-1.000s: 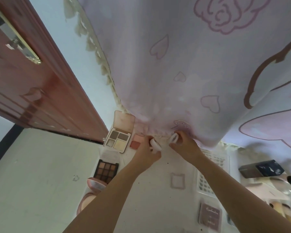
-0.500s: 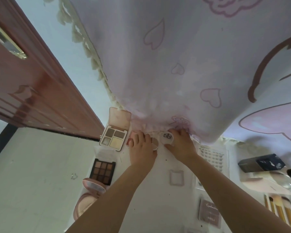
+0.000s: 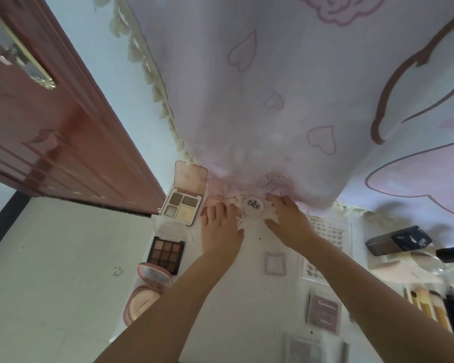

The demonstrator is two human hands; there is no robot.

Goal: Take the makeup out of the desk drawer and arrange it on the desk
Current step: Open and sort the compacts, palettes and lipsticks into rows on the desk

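Head view: a round white compact (image 3: 252,205) with dark lettering stands at the far edge of the desk (image 3: 247,297), against the hem of a pink curtain (image 3: 286,100). The right hand (image 3: 290,224) cups it from the right, fingers spread loosely around its side, touching but not clamped. The left hand (image 3: 222,229) lies flat and relaxed just left of it, over a second white piece and a pink blush pan, both mostly hidden.

Most of the arranging looks done. Laid out on the left are an open four-pan palette (image 3: 182,203), a nine-pan palette (image 3: 166,254) and an open pink powder case (image 3: 147,289). On the right are a lash tray (image 3: 328,234), a closed mauve palette (image 3: 324,313), brushes (image 3: 425,305) and a dark box (image 3: 399,243). A small square case (image 3: 275,262) sits between the arms. The drawer is out of view, so I cannot tell what remains inside.

The desk is white and speckled. A reddish-brown door (image 3: 63,127) stands left, above pale floor (image 3: 50,271).
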